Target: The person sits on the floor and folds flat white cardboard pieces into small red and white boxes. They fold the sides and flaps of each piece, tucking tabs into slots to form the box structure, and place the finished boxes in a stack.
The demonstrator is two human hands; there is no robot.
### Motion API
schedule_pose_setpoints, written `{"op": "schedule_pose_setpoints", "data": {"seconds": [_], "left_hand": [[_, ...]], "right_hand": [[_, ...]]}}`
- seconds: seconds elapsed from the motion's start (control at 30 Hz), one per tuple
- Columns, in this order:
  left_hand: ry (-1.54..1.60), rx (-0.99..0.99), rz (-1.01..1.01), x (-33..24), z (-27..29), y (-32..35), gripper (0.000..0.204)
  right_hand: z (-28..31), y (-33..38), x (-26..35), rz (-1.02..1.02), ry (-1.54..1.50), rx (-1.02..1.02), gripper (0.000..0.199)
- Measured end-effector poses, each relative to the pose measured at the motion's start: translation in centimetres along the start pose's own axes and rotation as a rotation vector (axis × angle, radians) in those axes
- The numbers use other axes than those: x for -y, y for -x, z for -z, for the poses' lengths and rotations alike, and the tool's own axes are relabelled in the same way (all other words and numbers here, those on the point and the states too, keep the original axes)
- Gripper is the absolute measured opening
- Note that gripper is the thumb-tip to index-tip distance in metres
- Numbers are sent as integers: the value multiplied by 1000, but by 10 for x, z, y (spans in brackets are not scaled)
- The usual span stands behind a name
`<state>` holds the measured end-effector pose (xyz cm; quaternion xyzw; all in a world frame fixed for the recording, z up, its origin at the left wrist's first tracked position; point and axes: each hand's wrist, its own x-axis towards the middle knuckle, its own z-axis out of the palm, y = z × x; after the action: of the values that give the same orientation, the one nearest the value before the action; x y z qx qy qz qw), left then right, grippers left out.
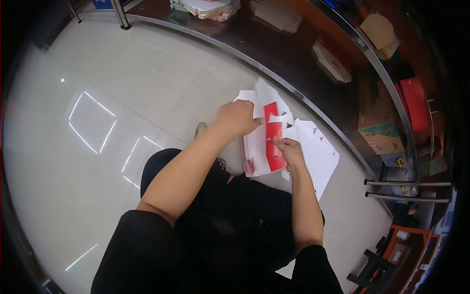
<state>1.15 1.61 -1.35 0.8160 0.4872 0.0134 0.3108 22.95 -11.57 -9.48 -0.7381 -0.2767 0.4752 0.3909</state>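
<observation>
Between my hands is a red-and-white cardboard box blank (256,153), partly folded, with red panels and white flaps. My left hand (238,117) is closed on its upper left part, the thumb pointing toward the red panel. My right hand (290,151) pinches the red edge lower down on the right. Beside and partly under it, to the right, lies a flat white die-cut cardboard sheet (316,152) with slots and tabs along its edge. Another white flap sticks up past my left hand; I cannot tell which piece it belongs to.
A dark, metal-edged shelf (235,44) curves across the far side. On it lie stacked cardboard blanks (205,7), a brown flat piece (277,14) and a red-and-white stack (333,60). A brown carton (379,127) stands at the right. Glossy tiles (161,73) cover the floor.
</observation>
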Motion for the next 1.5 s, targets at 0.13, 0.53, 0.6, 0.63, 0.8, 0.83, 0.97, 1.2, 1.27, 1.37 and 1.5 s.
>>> {"op": "schedule_pose_setpoints", "data": {"seconds": [0.13,0.53,0.6,0.63,0.8,0.83,0.97,1.2,1.27,1.37,1.5], "left_hand": [[203,64,-157,-9,-21,0,70],[1003,-94,-276,-50,-52,23,73],[944,-115,-341,-53,-40,28,73],[914,-93,-359,-54,-36,30,73],[304,-134,-584,-51,-34,43,72],[262,-93,-558,-54,-33,46,72],[286,-64,-513,-61,-33,52,71],[706,-261,-555,-60,-33,52,56],[720,-348,-580,-62,-34,52,54],[726,-400,-588,-64,-36,55,56],[768,-442,-610,-62,-43,55,55]], "right_hand": [[21,38,41,103,-99,-96,19],[9,69,49,363,-329,339,23],[28,66,46,418,-232,340,30],[37,64,46,426,-235,285,34],[53,67,59,662,-543,-86,44],[54,72,64,625,-479,-129,42],[55,85,67,530,-483,-187,34],[40,97,74,557,-343,-316,23],[31,99,74,607,-344,-307,30],[22,98,66,617,-351,-296,39],[14,96,68,528,-526,-195,41]]}}
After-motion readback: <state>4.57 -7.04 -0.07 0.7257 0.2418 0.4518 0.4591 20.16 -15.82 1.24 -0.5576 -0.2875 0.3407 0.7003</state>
